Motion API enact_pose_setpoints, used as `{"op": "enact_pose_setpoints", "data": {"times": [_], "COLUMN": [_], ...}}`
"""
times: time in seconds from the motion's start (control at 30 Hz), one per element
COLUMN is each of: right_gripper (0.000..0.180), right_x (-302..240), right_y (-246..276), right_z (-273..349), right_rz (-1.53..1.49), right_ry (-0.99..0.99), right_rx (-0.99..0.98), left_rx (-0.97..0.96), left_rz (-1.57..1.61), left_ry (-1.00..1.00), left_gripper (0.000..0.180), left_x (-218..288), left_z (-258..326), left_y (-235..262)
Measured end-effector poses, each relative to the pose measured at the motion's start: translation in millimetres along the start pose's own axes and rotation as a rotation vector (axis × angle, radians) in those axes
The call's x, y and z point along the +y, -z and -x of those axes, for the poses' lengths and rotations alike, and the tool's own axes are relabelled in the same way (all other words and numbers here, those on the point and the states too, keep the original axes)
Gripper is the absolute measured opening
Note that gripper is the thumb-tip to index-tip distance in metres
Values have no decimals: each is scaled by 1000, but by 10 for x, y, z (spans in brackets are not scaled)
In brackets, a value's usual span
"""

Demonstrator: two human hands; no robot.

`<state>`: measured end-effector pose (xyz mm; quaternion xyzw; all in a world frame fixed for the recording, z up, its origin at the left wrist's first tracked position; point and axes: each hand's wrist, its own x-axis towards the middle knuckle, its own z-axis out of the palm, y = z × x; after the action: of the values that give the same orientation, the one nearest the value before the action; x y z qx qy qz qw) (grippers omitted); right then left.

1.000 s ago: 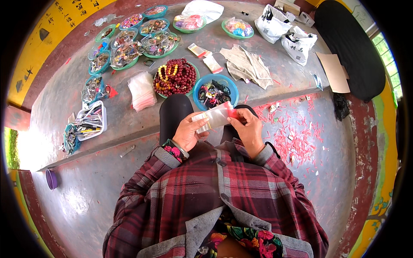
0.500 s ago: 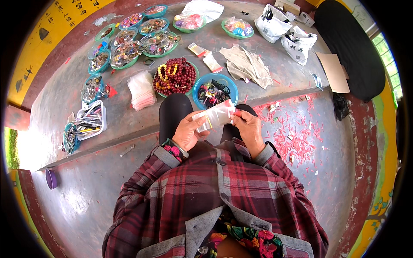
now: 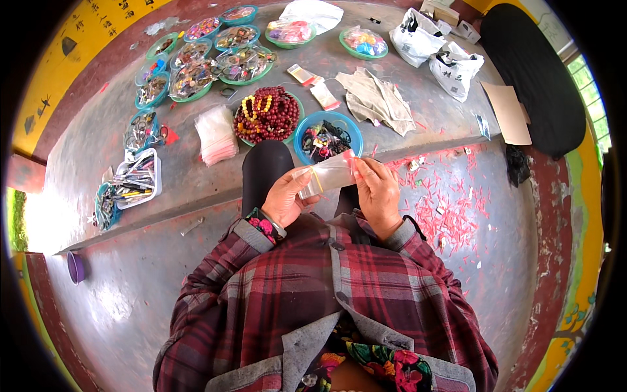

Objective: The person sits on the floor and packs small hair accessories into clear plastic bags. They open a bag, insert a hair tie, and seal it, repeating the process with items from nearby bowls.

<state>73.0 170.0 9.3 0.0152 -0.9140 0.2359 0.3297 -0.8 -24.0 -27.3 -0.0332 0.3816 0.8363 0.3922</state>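
Yellow wall point(image 3: 49, 78), grey floor point(image 3: 144, 307), bright window point(image 3: 590, 91)

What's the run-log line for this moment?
left hand: gripping clear plastic bag bundle | right hand: touching its red-edged end | ahead: blue basin, maroon bead strands

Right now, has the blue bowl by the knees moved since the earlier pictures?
No; judged against the grey ledge, the blue bowl sits in the same place.

The pack of bags point(image 3: 334, 179) is translucent white, edged in pinkish red and crossed by a thin yellow band point(image 3: 317, 178). The shirt point(image 3: 277, 294) is plaid in maroon, black and grey; dark maroon beads point(image 3: 281, 121) lie with yellow beads point(image 3: 256, 108). One bowl point(image 3: 356, 136) is blue, the crumpled cloth point(image 3: 375, 101) beige, the scattered strips point(image 3: 450, 225) pinkish red.
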Motion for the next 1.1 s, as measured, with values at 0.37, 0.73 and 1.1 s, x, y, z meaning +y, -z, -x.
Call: {"op": "enact_pose_setpoints", "data": {"times": [0.37,0.73,1.1], "right_gripper": [20,21,21], "right_x": [249,384,369], "right_y": [-131,136,-13], "right_z": [118,30,219], "right_rz": [-630,-1035,-1025], "right_ry": [-478,-928,-1035], "right_rx": [-90,-144,-322], "left_rx": [-55,205,664], "left_rz": [-9,139,117], "left_ry": [0,-304,-434], "left_gripper": [32,29,21], "left_x": [49,380,289], "left_z": [6,56,-4], "left_y": [59,708,2398]}}
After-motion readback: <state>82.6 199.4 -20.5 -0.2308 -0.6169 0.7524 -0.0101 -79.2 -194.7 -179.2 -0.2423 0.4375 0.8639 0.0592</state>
